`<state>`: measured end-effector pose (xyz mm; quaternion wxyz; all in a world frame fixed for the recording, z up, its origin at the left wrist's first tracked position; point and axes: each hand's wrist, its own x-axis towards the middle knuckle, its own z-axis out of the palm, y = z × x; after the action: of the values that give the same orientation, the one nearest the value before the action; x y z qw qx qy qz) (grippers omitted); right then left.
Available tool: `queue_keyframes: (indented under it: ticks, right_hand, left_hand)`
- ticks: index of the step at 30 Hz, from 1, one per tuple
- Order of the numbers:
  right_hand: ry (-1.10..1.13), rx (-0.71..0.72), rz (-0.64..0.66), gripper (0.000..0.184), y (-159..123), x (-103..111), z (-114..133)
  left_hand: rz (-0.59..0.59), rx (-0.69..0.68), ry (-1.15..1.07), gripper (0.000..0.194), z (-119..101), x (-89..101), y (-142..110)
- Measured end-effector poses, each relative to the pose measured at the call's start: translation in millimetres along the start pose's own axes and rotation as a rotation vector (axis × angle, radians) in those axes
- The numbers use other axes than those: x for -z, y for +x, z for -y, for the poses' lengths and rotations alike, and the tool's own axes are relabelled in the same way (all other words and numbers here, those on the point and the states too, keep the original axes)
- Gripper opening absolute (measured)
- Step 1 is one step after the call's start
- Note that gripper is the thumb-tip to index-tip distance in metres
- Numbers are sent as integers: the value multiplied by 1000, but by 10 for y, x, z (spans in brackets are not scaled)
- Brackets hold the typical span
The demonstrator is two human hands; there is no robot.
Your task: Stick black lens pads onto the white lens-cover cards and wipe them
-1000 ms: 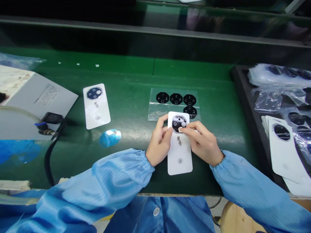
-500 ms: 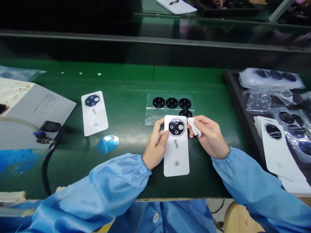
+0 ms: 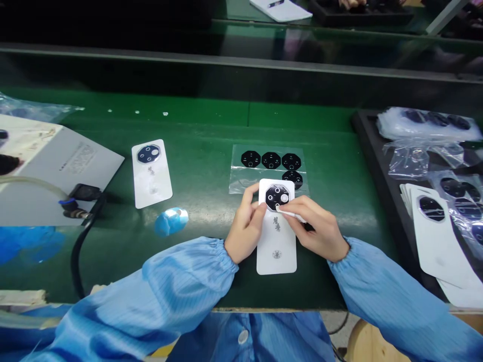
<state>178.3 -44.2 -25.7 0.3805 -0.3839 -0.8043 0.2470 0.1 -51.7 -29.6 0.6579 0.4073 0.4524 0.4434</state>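
Note:
A white phone back panel (image 3: 277, 241) with a black octagonal camera plate (image 3: 277, 193) lies on the green bench before me. My left hand (image 3: 246, 223) grips its upper left edge, thumb on the front beside the plate. In my right hand (image 3: 315, 221) a folded white cloth (image 3: 292, 215) is pinched, its tip touching the plate's lower edge. Just beyond the panel is a clear film sheet (image 3: 241, 183) carrying several black octagonal pieces (image 3: 271, 160). Another white back panel (image 3: 153, 181) with a dark camera plate lies to the left.
At the left stand a pale machine box (image 3: 86, 171) and a black cable (image 3: 77, 251). Blue film (image 3: 171, 221) lies near it. A black tray (image 3: 372, 166) at the right holds bagged parts (image 3: 430, 123) and stacked white panels (image 3: 433, 241). Another person's hand (image 3: 352, 4) shows at the top.
My right hand has moved left with the cloth, from beside the panel onto its camera plate. My left hand keeps its hold. The view has shifted slightly.

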Motion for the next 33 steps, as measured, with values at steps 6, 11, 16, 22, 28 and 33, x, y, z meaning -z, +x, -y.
queue_keyframes:
  ticks: [6,11,16,22,28,33]
  right_hand:
    - [-134,68,5,25,-37,-21,-42]
    - [-286,130,23,23,-75,-33,-73]
    - [-366,120,85,22,-92,-33,-69]
    - [-285,113,45,29,-86,-53,-52]
    - [-185,42,83,32,-103,-63,-50]
    - [-135,17,110,30,-80,-42,-37]
  left_hand:
    - [4,12,0,41,7,-5,-6]
    - [8,6,32,41,-2,-5,0]
    - [-4,2,67,40,-8,-10,-5]
    - [13,-22,90,41,30,1,-10]
    - [0,-27,130,41,54,10,-22]
    - [-7,-10,94,41,46,7,-32]
